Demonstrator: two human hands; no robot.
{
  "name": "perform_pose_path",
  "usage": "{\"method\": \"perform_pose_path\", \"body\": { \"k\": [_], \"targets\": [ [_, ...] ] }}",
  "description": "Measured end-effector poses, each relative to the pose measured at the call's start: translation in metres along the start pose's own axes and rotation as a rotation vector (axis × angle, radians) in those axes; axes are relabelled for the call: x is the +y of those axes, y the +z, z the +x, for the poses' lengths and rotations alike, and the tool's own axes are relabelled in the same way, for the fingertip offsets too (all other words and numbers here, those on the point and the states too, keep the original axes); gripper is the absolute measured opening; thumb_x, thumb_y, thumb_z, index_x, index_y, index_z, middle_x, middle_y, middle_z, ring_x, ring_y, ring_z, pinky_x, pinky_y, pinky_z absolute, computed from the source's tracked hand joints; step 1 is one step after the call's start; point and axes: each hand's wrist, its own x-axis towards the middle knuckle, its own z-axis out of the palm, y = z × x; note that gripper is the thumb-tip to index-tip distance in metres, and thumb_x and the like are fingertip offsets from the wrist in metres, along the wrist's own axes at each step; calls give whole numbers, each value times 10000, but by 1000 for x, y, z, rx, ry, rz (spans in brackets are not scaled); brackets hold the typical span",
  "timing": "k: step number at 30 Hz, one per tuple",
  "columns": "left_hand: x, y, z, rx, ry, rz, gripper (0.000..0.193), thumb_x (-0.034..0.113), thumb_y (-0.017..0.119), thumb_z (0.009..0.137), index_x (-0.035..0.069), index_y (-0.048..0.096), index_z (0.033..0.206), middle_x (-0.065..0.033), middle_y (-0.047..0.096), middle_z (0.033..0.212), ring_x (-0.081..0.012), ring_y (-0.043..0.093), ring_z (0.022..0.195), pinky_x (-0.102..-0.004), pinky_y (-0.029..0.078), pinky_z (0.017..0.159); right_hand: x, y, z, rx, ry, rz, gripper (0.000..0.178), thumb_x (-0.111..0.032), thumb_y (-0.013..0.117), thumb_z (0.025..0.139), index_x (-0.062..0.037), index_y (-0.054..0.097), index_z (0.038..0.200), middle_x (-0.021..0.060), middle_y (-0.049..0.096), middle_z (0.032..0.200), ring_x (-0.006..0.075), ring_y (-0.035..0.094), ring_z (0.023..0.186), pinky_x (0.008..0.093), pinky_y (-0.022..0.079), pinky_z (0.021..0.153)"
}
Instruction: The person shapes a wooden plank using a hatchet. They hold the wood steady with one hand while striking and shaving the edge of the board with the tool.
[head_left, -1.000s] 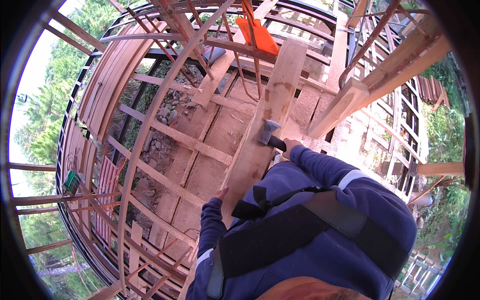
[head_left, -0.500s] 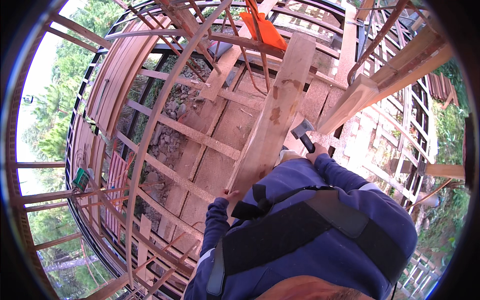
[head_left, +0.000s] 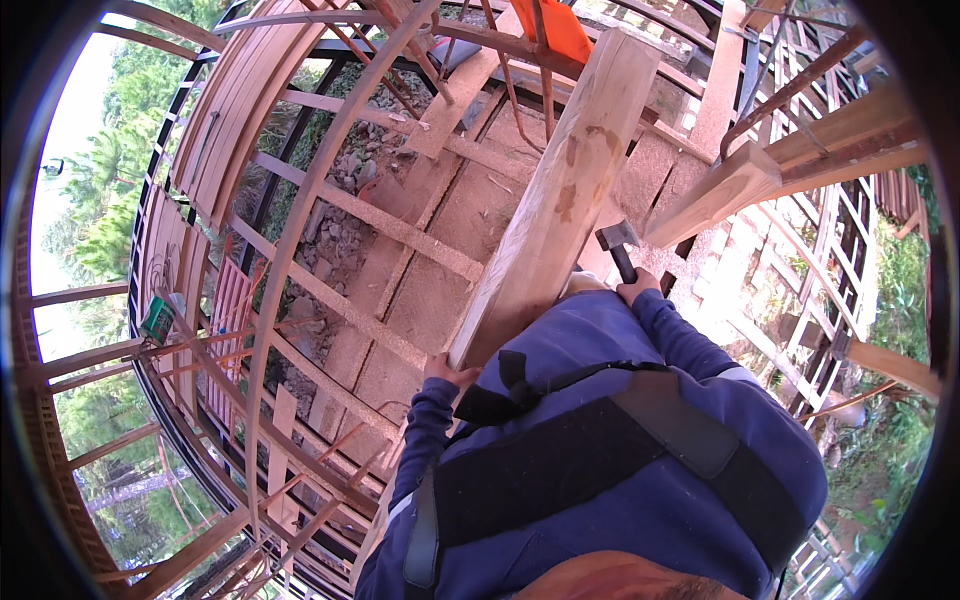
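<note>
A long, thick timber beam [head_left: 565, 190] with brown stains slants away from my body toward the far middle. My left hand [head_left: 450, 371] is closed around its near end, at the lower left corner. To the right of the beam, my right hand [head_left: 638, 287] grips the black handle of a hammer [head_left: 618, 240]. The hammer's grey metal head points away from me, close to the end of another squared timber [head_left: 715, 195] on the right. My body hides part of the beam's near right side.
Boards and cross joists [head_left: 400, 240] make up an open floor frame below, with rubble [head_left: 335, 230] between them. Stacked planks [head_left: 235, 120] lie at the left. Rusty bars and a curved rail [head_left: 300, 240] cross the left side. An orange cloth [head_left: 555, 30] hangs at the far middle.
The view has shifted slightly, so the beam sits higher and farther right. More of its left face shows now. My left hand has moved a little forward around its near end; the hammer stays gripped.
</note>
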Motion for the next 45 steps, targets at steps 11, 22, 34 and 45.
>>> {"method": "perform_pose_path", "body": {
  "k": [11, 22, 34, 45],
  "targets": [
    [43, 41, -58, 570, -77, 38, 777, 444, 891, 500, 67, 647, 1134, -148, 561, 1164, -365, 522, 1138, -475, 443, 988, -79, -49, -19, 158, -320, -44, 376, -271, 713, 719, -36, 628, 1000, 226, 686, 830, 415, 689, 812, 472, 537, 733],
    [68, 60, -117, 743, -55, 47, 651, 287, 786, 510, 101, 619, 1111, -95, 569, 1159, -306, 519, 1142, -449, 408, 942, -231, 2, 26, -147, -1640, -160, 472, -208, 843, 726, -11, 601, 1081, 198, 648, 1088, 400, 623, 1049, 492, 493, 946],
    [61, 133, -104, 982, 11, 71, 508, 279, 691, 740, 167, 621, 1231, -74, 574, 1277, -285, 501, 1262, -496, 372, 1061, -224, 20, 61, -469, -1280, -727, 526, -296, 858, 605, -53, 604, 996, 180, 671, 894, 415, 665, 877, 483, 522, 767],
    [-44, 93, -275, 386, -500, 196, 1294, 408, 951, 524, 212, 233, 1583, -123, 355, 1567, -369, 229, 1504, -598, 160, 1225, -205, 13, 59, -546, -1333, -505, 559, -368, 921, 598, -44, 623, 943, 188, 665, 849, 423, 667, 837, 492, 521, 741]
  ]
}}
